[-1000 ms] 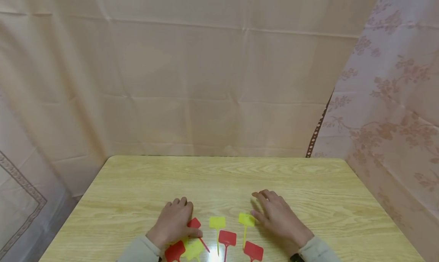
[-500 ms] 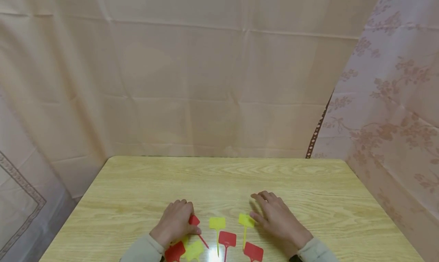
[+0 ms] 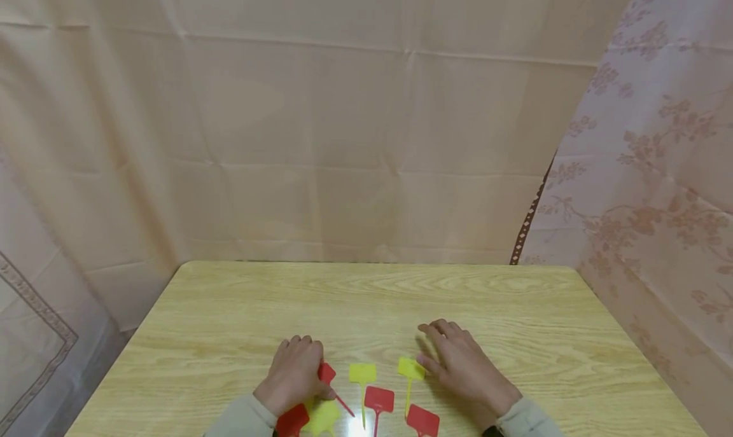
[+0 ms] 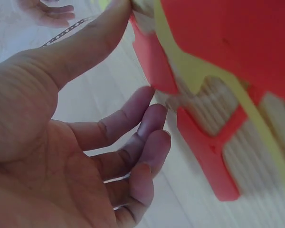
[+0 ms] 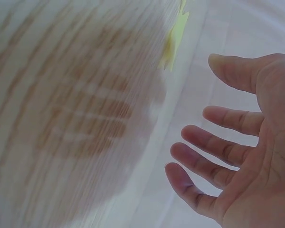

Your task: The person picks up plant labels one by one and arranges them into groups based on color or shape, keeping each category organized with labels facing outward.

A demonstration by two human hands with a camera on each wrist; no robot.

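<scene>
In the head view my left hand [image 3: 296,372] pinches a red T-shaped plant label [image 3: 327,373], its thumb near the stem, which slants down to the right. The left wrist view shows that hand's loosely curved fingers [image 4: 118,123] with red and yellow labels just beyond them. My right hand [image 3: 465,364] hovers over the table with fingers spread, holding nothing. Its thumb overlaps the corner of a yellow plant label [image 3: 410,367]. A second yellow label [image 3: 363,373] lies between the hands, with a red label [image 3: 379,399] just below it.
Below my left hand lie a red label [image 3: 293,420] and a yellow label [image 3: 324,418], close together and cut off by the frame. Another red label [image 3: 424,420] is at the lower right. Beyond the wood-grain table [image 3: 366,297] hangs a beige curtain [image 3: 343,138].
The left hand and its red label shifted slightly away, then back toward me and right, the stem's tip swinging right. The right hand and other labels have hardly moved.
</scene>
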